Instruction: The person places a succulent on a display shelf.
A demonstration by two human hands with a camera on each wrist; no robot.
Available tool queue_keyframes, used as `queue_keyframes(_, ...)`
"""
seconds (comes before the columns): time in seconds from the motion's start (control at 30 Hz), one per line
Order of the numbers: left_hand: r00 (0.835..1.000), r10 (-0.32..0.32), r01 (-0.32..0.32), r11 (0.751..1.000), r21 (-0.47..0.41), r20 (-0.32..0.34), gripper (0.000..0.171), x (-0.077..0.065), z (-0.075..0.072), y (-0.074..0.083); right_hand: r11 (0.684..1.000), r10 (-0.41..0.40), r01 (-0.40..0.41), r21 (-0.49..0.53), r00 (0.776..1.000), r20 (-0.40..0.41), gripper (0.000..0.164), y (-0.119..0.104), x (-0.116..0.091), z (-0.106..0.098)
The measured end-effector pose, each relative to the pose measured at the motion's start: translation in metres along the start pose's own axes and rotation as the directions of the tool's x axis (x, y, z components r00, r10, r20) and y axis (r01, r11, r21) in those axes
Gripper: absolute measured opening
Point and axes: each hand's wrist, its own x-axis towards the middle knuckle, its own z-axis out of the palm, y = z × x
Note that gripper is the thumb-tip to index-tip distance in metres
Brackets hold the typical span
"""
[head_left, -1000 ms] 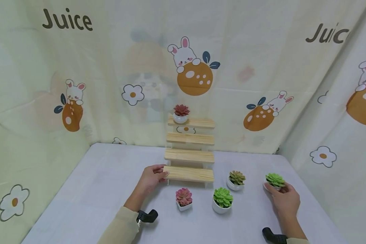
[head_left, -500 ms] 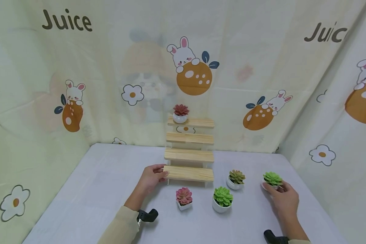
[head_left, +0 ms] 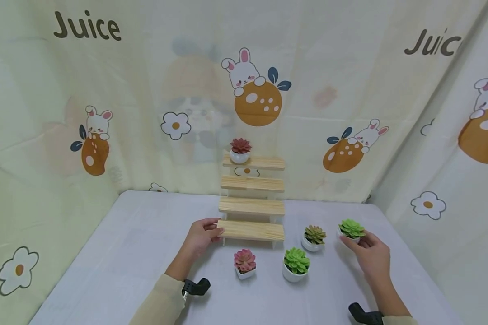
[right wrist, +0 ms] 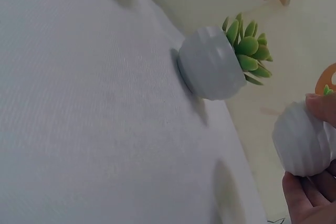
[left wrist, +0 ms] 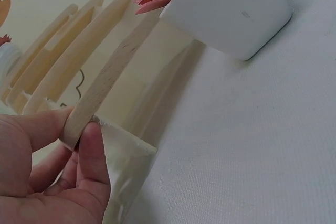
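Right of the rack (head_left: 251, 206), lime plant (head_left: 351, 229) is up off the desk (head_left: 154, 234); its shadow (right wrist: 227, 190) lies apart from it in the right wrist view. Right hand (head_left: 373, 257) has it, fingers and thumb curled round the white pot (right wrist: 299, 137), not the leaves. Probably because the pot is the firm part and soft leaves would bend; a side hold also keeps it upright.

At the rack's lower left corner, left hand (head_left: 201, 237) pinches the end of the bottom board (head_left: 251, 230), thumb and fingers narrowed on the wood. Looks like a steadying hold: the rack seems light, and gripping the end leaves the board's top uncovered.

On the rack's top board (head_left: 266, 163), red plant (head_left: 240, 151) sits at the left end, leaving room beside it.

In front of the rack's left half, pink plant (head_left: 245, 262) stands upright on the desk. Green plant (head_left: 296, 265) is in front of the rack's right end; olive plant (head_left: 314, 238) just right of the rack. All three stand loose, untouched, apart, likely so each can be gripped without knocking another.
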Motion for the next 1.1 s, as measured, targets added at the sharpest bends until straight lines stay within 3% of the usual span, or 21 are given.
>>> queue_keyframes(0.23, 1.0, -0.002, 0.002, 1.0, -0.002, 0.001, 0.041, 0.0, 0.0, -0.001, 0.996, -0.061, 0.057, 0.071, 0.997, 0.054, 0.082, -0.022, -0.008, 0.008)
queue_keyframes(0.53, 1.0, -0.011, 0.011, 1.0, -0.017, -0.004, 0.04, 0.002, 0.001, -0.001, 0.996, -0.086, 0.08, 0.046, 0.987, 0.139, 0.085, -0.048, -0.012, 0.015)
queue_keyframes(0.8, 1.0, -0.009, 0.009, 1.0, -0.026, 0.002, 0.041, 0.001, 0.0, -0.001, 0.988, -0.155, 0.15, 0.044, 0.971, 0.183, 0.08, -0.06, -0.013, 0.019)
queue_keyframes(1.1, 1.0, -0.017, 0.018, 0.998, -0.058, 0.006, 0.042, 0.004, 0.0, -0.003, 0.982, -0.18, 0.162, 0.092, 0.951, 0.252, 0.082, -0.075, -0.011, 0.028)
